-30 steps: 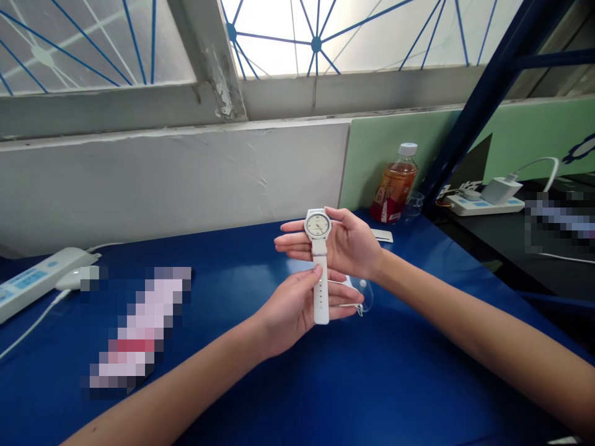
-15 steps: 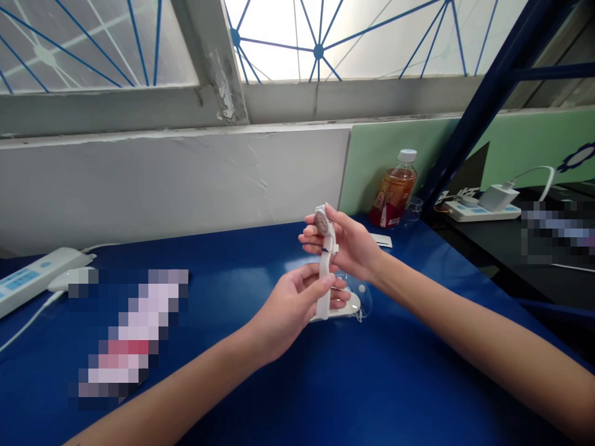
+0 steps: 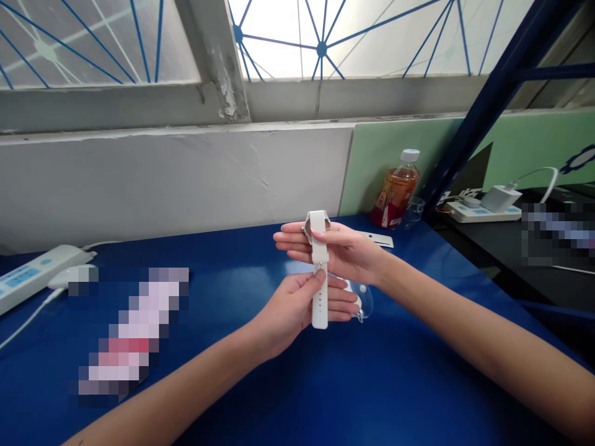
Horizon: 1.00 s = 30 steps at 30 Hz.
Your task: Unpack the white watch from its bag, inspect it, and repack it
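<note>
A white wristwatch (image 3: 320, 310) hangs upright between my two hands above the blue table. Its back and the holed end of its strap face me, so the dial is hidden. My left hand (image 3: 295, 300) pinches the lower strap, thumb in front and fingers stretched behind it. Higher up, my right hand (image 3: 341, 248) holds the case end, with the thumb on the strap near the case and the fingers reaching left behind it. Behind my left fingertips, a clear plastic piece with a white part (image 3: 363, 301) lies on the table, partly covered.
A bottle of reddish drink (image 3: 395, 192) stands at the back right beside a clear cup (image 3: 413, 210). A white card (image 3: 379, 239) lies near my right wrist. Power strips (image 3: 35, 275) sit at left and far right. A blurred-out flat object (image 3: 139, 328) lies left of my forearm.
The watch has been turned so that its back faces me instead of the dial. My right fingers have straightened and reach further left behind the case.
</note>
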Each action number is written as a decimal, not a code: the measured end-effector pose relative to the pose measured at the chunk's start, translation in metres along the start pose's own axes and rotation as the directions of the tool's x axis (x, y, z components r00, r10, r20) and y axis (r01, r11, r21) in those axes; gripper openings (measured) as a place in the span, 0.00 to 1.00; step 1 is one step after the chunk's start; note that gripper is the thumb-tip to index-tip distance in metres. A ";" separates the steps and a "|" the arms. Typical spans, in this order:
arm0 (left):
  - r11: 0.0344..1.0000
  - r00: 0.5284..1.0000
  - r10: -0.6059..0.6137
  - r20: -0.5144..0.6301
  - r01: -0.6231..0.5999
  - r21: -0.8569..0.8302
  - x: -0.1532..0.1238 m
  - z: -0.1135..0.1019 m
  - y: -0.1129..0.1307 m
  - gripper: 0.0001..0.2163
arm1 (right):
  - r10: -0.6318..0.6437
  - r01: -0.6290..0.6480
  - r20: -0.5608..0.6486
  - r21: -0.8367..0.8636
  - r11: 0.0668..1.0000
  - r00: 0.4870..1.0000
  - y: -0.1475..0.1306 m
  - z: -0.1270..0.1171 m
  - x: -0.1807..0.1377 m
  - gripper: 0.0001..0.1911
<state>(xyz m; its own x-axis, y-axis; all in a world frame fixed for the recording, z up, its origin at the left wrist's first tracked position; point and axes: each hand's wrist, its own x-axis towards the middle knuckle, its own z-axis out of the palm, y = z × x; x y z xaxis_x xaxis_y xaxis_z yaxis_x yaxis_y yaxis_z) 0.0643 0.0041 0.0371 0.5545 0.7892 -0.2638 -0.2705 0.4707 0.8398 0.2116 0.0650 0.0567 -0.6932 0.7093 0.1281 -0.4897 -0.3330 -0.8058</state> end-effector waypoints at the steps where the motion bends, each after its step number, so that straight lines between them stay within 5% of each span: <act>1: 1.000 1.000 -0.003 -0.001 0.003 0.014 0.000 0.000 0.000 0.16 | 0.000 -0.001 0.004 0.012 1.000 1.000 0.000 0.000 0.000 0.15; 22: 0.995 0.986 0.042 0.159 -0.027 -0.098 0.001 -0.008 -0.002 0.13 | 0.062 -0.062 0.031 0.024 0.998 0.998 -0.006 -0.007 -0.001 0.19; 30: 0.996 0.991 0.027 0.131 -0.015 -0.089 0.002 -0.008 -0.003 0.12 | 0.075 -0.076 0.051 0.022 0.997 0.996 -0.006 -0.008 -0.002 0.19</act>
<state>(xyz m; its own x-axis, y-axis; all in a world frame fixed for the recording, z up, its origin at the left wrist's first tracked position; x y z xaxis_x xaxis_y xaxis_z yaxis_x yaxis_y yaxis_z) 0.0595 0.0074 0.0304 0.6451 0.7433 -0.1770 -0.3478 0.4919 0.7982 0.2198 0.0710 0.0561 -0.7536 0.6501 0.0967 -0.4474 -0.3996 -0.8000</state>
